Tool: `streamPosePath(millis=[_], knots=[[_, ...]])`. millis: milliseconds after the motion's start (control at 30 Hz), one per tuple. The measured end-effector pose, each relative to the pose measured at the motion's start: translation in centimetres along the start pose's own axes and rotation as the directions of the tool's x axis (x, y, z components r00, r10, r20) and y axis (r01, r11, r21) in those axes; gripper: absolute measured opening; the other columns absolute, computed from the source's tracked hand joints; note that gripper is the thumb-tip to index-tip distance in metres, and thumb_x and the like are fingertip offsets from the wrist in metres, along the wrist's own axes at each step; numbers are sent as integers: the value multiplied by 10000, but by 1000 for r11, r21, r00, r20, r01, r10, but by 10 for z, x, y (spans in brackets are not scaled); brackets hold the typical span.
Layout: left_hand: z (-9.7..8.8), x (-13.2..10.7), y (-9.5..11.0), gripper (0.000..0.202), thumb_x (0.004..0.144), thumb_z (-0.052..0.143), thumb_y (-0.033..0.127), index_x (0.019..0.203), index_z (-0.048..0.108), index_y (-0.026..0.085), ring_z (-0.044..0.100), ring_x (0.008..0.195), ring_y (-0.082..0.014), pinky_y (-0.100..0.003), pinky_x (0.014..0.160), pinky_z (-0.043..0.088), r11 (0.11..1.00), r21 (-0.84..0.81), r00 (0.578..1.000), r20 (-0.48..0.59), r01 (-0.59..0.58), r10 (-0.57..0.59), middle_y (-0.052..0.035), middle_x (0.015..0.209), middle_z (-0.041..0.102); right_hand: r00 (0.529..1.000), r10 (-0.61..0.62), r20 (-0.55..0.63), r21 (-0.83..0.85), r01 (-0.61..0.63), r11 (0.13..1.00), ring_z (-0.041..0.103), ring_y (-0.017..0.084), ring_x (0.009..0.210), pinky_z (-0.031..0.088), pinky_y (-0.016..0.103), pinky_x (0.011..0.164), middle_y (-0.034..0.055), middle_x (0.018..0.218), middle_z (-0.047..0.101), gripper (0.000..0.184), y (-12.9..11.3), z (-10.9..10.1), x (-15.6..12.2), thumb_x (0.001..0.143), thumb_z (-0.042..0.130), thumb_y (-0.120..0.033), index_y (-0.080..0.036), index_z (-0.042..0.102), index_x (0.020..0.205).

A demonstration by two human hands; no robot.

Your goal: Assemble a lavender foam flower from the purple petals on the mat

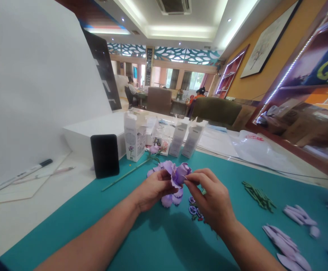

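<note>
— Item 1, centre of the mat [158, 241]?
— Flower [173, 180], purple, layered petals. It is held just above the mat, between both hands.

— Left hand [152, 190]?
— It is curled round the flower's left side and underside; the fingers [166, 181] are closed on it.

— Right hand [210, 201]?
— An upper petal on the flower's right side is pinched between thumb and fingers [194, 179]; the rest of the hand is bent inward.

— Item 2, below the hands?
— Small purple and dark parts [193, 210], laid on the mat, just under the flower. Their kind cannot be told.

— Item 3, right side?
— Green sticks [258, 195], piled, well apart from the hands. Loose petals [286, 242], purple, are laid in groups at the near right.

— Item 4, far side?
— A stem [127, 174] with a bud is laid slantwise on the mat. White cartons [135, 136] are stood upright behind it, several of them opened. A black slab [105, 155] is stood at the mat's far left edge.

— Item 5, left?
— Two pens [25, 174] are laid on the white worktop [40, 205], near a white board.
</note>
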State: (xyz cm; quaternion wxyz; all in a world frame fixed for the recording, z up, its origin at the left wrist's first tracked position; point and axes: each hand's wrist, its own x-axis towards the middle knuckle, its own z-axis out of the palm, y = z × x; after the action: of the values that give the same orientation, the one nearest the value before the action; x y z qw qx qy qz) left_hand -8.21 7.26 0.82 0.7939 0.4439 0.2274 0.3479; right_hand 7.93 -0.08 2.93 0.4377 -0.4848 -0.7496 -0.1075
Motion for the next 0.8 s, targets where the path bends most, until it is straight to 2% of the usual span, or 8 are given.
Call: streamPosePath(millis=[133, 200, 300, 400, 533, 800], knots=[[2, 0, 0, 335, 594, 808, 178, 902, 679, 159, 626, 747, -127, -281, 805, 486, 1000, -13, 1000, -21, 3, -3, -56, 946, 679, 1000, 7, -2, 23, -7, 1000, 617, 142, 747, 509, 237, 656, 41, 850, 612, 66, 1, -1, 1, 890, 543, -191, -210, 603, 911], [3, 0, -1, 389, 576, 813, 161, 927, 646, 169, 629, 762, -125, -278, 801, 488, 999, -45, 999, -46, -18, 16, -49, 966, 674, 1000, 17, -2, 31, -17, 999, 617, 145, 747, 508, 240, 653, 42, 847, 615, 63, 1, 0, 2, 891, 543, -197, -210, 603, 908], [6, 0, -3, 466, 557, 808, 138, 962, 584, 185, 631, 756, -121, -266, 747, 495, 997, -42, 991, -119, -62, 56, -38, 965, 664, 999, 30, -11, 38, -30, 999, 613, 141, 741, 503, 237, 649, 39, 839, 615, 60, 1, 1, 2, 891, 545, -200, -208, 604, 897], [7, 1, -5, 413, 559, 770, 113, 890, 534, 189, 620, 684, -110, -246, 671, 488, 994, 27, 979, -175, -103, 106, -2, 847, 654, 999, 41, -9, 41, -41, 998, 610, 138, 729, 500, 236, 643, 37, 836, 615, 64, 1, 2, 1, 891, 542, -202, -208, 606, 891], [6, 2, -7, 369, 549, 725, 78, 796, 476, 193, 599, 625, -100, -232, 629, 472, 985, 77, 970, -178, -154, 166, 40, 714, 624, 999, 46, -20, 44, -45, 998, 609, 138, 720, 499, 235, 639, 34, 826, 615, 66, 1, 1, 2, 890, 543, -207, -208, 609, 883], [7, 3, -8, 378, 548, 796, 143, 783, 502, 185, 619, 650, -106, -229, 646, 483, 988, 50, 974, -165, -148, 155, 25, 725, 641, 1000, 20, -22, 59, -18, 998, 619, 135, 746, 500, 230, 666, 33, 848, 622, 84, -2, 0, 2, 890, 549, -199, -204, 622, 930]])
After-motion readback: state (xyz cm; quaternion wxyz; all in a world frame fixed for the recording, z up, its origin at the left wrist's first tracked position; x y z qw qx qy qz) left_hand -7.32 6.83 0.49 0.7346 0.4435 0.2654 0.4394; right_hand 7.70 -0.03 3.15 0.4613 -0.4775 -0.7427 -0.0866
